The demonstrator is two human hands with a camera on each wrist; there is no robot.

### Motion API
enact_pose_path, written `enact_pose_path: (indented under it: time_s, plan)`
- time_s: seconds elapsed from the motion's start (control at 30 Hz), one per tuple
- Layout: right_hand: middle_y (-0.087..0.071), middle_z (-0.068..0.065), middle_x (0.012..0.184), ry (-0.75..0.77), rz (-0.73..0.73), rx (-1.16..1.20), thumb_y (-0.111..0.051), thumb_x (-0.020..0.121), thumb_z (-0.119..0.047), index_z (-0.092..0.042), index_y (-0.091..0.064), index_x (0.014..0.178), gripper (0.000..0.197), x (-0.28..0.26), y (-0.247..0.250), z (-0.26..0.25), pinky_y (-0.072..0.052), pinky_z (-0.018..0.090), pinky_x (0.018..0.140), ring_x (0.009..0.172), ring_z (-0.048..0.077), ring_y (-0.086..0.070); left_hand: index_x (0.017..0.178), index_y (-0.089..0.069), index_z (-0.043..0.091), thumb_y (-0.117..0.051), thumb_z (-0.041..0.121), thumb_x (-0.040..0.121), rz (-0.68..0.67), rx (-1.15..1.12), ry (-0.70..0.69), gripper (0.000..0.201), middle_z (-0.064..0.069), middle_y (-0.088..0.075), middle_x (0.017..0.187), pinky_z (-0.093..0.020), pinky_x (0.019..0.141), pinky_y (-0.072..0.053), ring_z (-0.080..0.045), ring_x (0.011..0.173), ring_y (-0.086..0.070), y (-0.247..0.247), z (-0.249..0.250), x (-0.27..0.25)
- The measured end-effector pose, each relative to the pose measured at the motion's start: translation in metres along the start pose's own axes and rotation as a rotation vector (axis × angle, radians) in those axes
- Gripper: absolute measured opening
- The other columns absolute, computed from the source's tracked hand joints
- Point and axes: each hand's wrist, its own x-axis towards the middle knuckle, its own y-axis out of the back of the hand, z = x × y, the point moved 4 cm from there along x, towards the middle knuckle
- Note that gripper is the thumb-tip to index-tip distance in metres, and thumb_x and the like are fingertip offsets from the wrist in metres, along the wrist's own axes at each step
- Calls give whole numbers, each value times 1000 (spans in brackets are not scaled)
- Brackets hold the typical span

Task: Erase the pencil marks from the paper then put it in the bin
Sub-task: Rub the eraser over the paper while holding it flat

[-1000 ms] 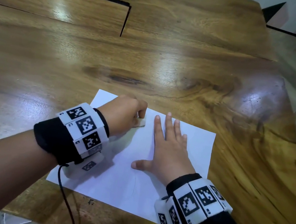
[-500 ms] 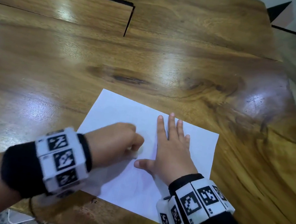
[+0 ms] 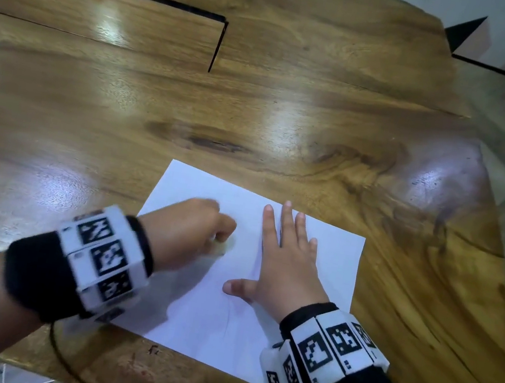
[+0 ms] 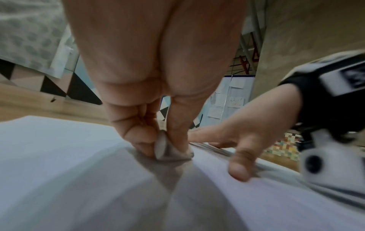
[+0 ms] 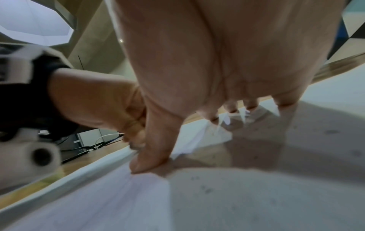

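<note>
Paper (image 3: 327, 253) lay flat on table (image 3: 257, 109), right hand (image 3: 286, 259) splayed flat on it. Left wrist view: left hand (image 4: 150, 100) pinched eraser (image 4: 168, 148) against sheet. Right wrist view: thumb pressed down. Best: short strokes, firm hold, avoid creasing.

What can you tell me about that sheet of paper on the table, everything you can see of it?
The paper is one plain white rectangular sheet lying flat and slightly askew near the front edge of the glossy wooden table. Faint pencil lines show near its middle. The right hand presses it flat with spread fingers; the left hand pinches a small pale eraser down onto it. No fold or tear shows.
</note>
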Motion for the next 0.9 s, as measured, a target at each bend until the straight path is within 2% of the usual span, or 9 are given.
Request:
enact_pose_path:
  time_s: [0.07,0.2,0.3,0.4,0.47,0.53,0.67,0.83,0.9]
  plan:
    - [40,2,149,4,4,10,-67,72,-63,-23,27,146,126,0,0,0,11,44,115,139,23,34,83,-55,16,-52,16,85,4,-22,-20,4,3,-41,80,-11,58,-27,-16,71,-42,-6,-6,-14]
    - [40,1,149,13,18,13,-65,72,-66,-24,28,146,126,0,-1,2,12,44,115,139,23,34,81,-60,20,-57,23,80,103,-117,-9,4,6,-49,79,-8,62,-34,-6,70,-44,-11,-18,-20]
    - [43,0,147,14,26,8,-62,74,-68,-25,29,145,123,-4,-4,6,13,44,115,139,22,35,83,-61,23,-62,17,77,155,-135,-1,9,6,-54,81,-12,67,-34,-13,79,-47,-14,-23,-25]
    - [49,-6,137,9,10,6,-62,73,-68,-29,30,144,122,-11,-8,13,13,46,115,137,23,37,79,-58,29,-47,38,73,177,-141,-7,15,10,-55,77,-27,71,-41,-11,77,-47,-13,-21,-35]
    - [51,-7,133,-4,-5,1,-63,72,-69,-33,30,143,122,-15,-10,17,15,47,114,136,23,39,79,-53,32,-39,43,70,189,-154,-37,20,10,-57,77,-25,75,-37,-9,78,-49,-12,-22,-42]
    - [52,-6,133,-18,-12,-11,-62,71,-70,-35,30,143,122,-18,-11,20,15,48,113,135,24,40,84,-47,37,-35,44,71,177,-205,-25,18,14,-55,82,-28,88,-33,-10,95,-53,-13,-26,-49]
    - [52,-7,134,-27,-19,-9,-63,72,-69,-35,29,143,121,-19,-10,20,16,48,113,135,24,40,84,-40,53,-29,51,72,168,-313,-4,17,23,-49,98,-33,112,-23,12,123,-33,-20,-32,-57]
    - [52,-7,133,-48,-37,-21,-64,70,-69,-38,33,140,124,-21,-10,31,14,49,114,135,26,40,82,-44,37,-39,25,79,189,-319,1,14,22,-52,94,-43,120,-6,14,129,-23,-28,-24,-55]
    - [53,-7,134,-67,-47,-19,-65,69,-69,-40,38,133,124,-25,-10,42,14,49,114,135,25,41,85,-42,34,-29,31,78,159,-305,0,15,21,-52,87,-38,119,1,8,131,-25,-33,-13,-51]
